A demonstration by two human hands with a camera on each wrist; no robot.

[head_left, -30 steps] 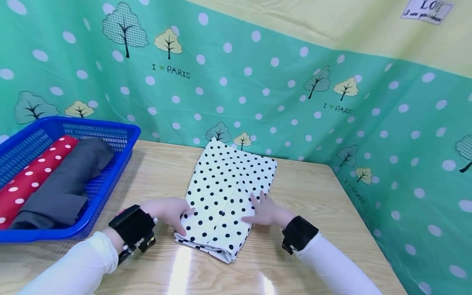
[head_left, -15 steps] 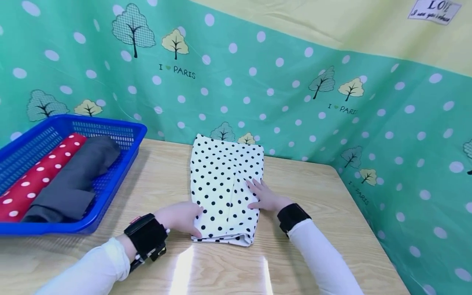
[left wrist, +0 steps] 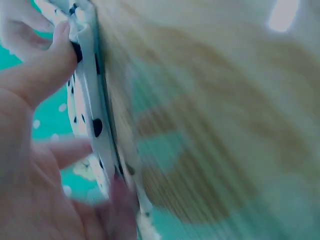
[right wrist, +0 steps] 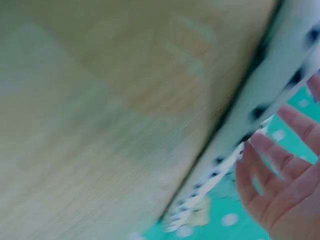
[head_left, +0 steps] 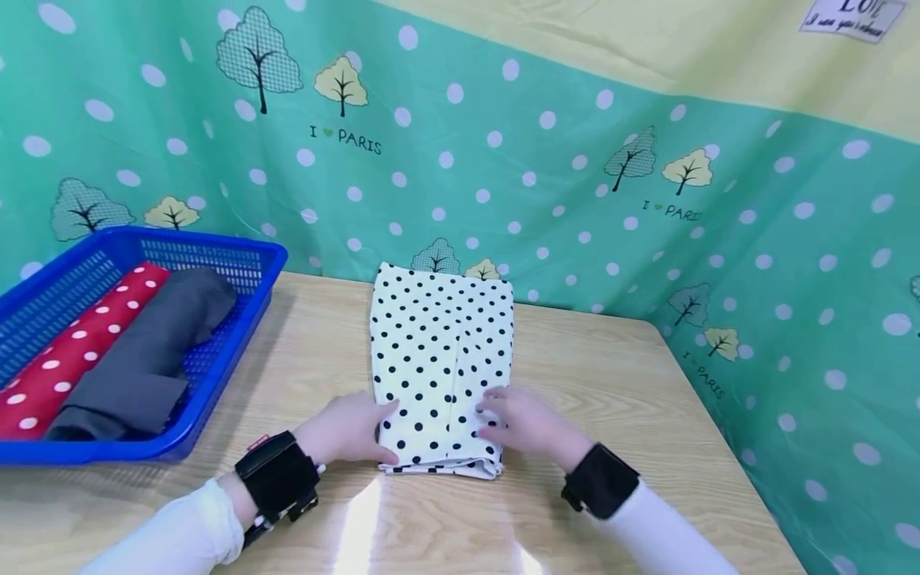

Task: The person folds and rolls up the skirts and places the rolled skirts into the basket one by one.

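Observation:
A folded white cloth with black dots [head_left: 438, 351] lies lengthwise in the middle of the wooden table [head_left: 618, 391]. My left hand [head_left: 370, 435] is at the cloth's near left corner. In the left wrist view its thumb [left wrist: 47, 70] lies on the cloth's layered edge [left wrist: 87, 107] and the fingers reach beneath, pinching it. My right hand [head_left: 496, 419] rests at the near right corner. In the right wrist view its fingers [right wrist: 280, 165] are straight beside the cloth's edge [right wrist: 247, 132].
A blue mesh basket [head_left: 262, 263] stands at the left of the table, holding a rolled red dotted cloth [head_left: 65, 359] and a rolled grey cloth [head_left: 144, 351]. A green dotted backdrop [head_left: 503, 160] walls the table's far and right sides.
The cloth has turned from askew to square with the table edge. My right hand has slid from the middle of its right side to the near right corner. The left hand stays at the near left corner.

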